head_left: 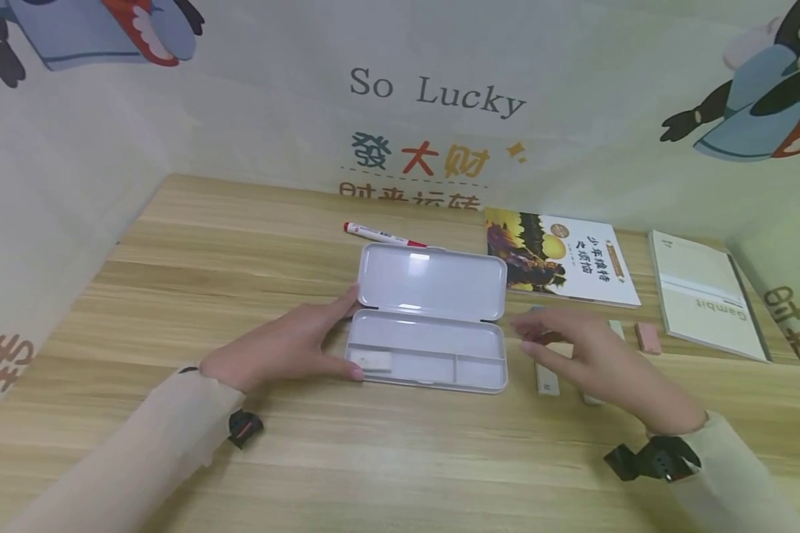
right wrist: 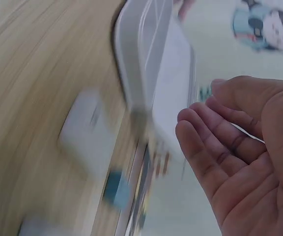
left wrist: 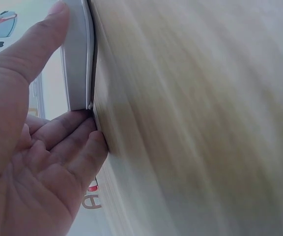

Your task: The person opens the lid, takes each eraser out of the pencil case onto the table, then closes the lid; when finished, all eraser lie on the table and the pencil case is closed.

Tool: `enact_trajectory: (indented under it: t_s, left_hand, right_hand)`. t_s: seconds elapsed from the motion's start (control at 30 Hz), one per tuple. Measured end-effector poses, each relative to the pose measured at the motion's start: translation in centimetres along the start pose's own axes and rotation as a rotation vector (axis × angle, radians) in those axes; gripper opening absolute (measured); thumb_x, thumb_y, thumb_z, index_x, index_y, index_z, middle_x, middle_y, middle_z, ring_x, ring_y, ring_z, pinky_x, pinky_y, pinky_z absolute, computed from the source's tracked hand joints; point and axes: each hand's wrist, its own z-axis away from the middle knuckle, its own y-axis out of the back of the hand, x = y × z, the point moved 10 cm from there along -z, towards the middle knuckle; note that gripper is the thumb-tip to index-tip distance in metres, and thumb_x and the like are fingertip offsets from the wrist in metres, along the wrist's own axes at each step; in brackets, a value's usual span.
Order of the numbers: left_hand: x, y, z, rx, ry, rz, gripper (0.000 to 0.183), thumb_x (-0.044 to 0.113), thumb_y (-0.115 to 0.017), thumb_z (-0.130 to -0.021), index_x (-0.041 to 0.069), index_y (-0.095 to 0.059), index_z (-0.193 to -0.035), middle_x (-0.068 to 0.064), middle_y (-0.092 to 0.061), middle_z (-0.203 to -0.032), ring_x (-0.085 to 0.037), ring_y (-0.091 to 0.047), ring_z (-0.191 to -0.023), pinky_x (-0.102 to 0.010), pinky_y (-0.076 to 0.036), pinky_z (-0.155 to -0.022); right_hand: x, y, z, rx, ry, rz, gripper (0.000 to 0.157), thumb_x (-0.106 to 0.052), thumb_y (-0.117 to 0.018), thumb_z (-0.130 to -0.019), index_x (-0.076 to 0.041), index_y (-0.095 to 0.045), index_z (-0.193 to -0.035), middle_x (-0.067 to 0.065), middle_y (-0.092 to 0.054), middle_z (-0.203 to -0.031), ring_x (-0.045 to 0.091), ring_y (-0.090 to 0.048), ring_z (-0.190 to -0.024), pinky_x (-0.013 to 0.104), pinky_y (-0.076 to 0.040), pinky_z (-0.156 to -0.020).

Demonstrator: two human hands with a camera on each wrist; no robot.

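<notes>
A white pencil case (head_left: 433, 281) lies with its lid raised on the wooden table, and a white eraser (head_left: 373, 360) sits in its front left compartment. My left hand (head_left: 293, 340) holds the case's left end, thumb at the front corner and fingers by the hinge side; the left wrist view shows the thumb (left wrist: 48, 34) against the case. Just right of the case hovers my right hand (head_left: 587, 355), fingers loosely bent with nothing between them. Below it are a white eraser (head_left: 547, 379), another partly hidden eraser (head_left: 592, 400) and a blue block (right wrist: 116, 189).
A pink eraser (head_left: 648, 337) and a pale one (head_left: 616, 329) lie beyond the right hand. Behind the case is a red-and-white marker (head_left: 380, 233). An illustrated book (head_left: 567, 255) and a pale notebook (head_left: 707, 296) lie at the back right, before a printed cloth backdrop (head_left: 260, 111).
</notes>
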Motion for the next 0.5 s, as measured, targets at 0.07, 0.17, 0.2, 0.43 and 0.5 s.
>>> enact_trajectory:
  t_s: [0.07, 0.17, 0.2, 0.43, 0.5]
  left_hand:
    - [0.0, -0.1, 0.0, -0.004, 0.002, 0.000, 0.122, 0.049, -0.087, -0.083, 0.004, -0.012, -0.168, -0.017, -0.039, -0.167, -0.035, -0.042, -0.154, -0.054, -0.035, -0.128]
    - [-0.1, -0.1, 0.0, -0.003, 0.006, -0.002, 0.122, 0.049, -0.087, -0.083, 0.004, -0.013, -0.168, -0.018, -0.040, -0.167, -0.035, -0.043, -0.153, -0.054, -0.035, -0.128]
    - [-0.1, -0.1, 0.0, -0.003, 0.007, -0.002, 0.121, 0.050, -0.086, -0.083, 0.004, -0.013, -0.168, -0.018, -0.040, -0.167, -0.035, -0.044, -0.153, -0.054, -0.035, -0.127]
    - [-0.2, -0.1, 0.1, 0.000, 0.013, 0.004, 0.120, 0.052, -0.085, -0.084, 0.005, -0.013, -0.168, -0.016, -0.040, -0.168, -0.034, -0.045, -0.153, -0.054, -0.036, -0.127]
    - [-0.2, -0.1, 0.1, 0.000, 0.018, 0.006, 0.120, 0.051, -0.086, -0.084, 0.006, -0.013, -0.168, -0.015, -0.040, -0.168, -0.033, -0.044, -0.153, -0.053, -0.036, -0.127]
  right_hand:
    - [-1.0, -1.3, -1.1, -0.056, 0.012, -0.033, 0.028, -0.004, -0.070, -0.098, -0.002, -0.071, -0.126, 0.008, -0.078, -0.117, 0.019, -0.076, -0.101, 0.035, -0.065, -0.090]
    - [-2.6, -3.2, -2.7, -0.126, 0.046, -0.060, 0.026, -0.008, -0.068, -0.100, -0.004, -0.071, -0.126, 0.007, -0.077, -0.117, 0.018, -0.074, -0.103, 0.033, -0.064, -0.090]
    - [-3.2, -3.7, -3.2, -0.146, 0.062, -0.065, 0.025, -0.009, -0.067, -0.101, -0.004, -0.071, -0.126, 0.006, -0.077, -0.117, 0.017, -0.074, -0.103, 0.032, -0.064, -0.090]
    - [-6.7, -7.4, -5.9, -0.286, 0.130, -0.073, 0.027, -0.015, -0.065, -0.104, -0.007, -0.069, -0.130, 0.003, -0.075, -0.123, 0.013, -0.069, -0.111, 0.036, -0.060, -0.100]
    - [-7.5, -8.1, -6.4, -0.311, 0.145, -0.079, 0.029, -0.017, -0.064, -0.104, -0.008, -0.068, -0.132, 0.002, -0.074, -0.125, 0.012, -0.068, -0.113, 0.036, -0.059, -0.102]
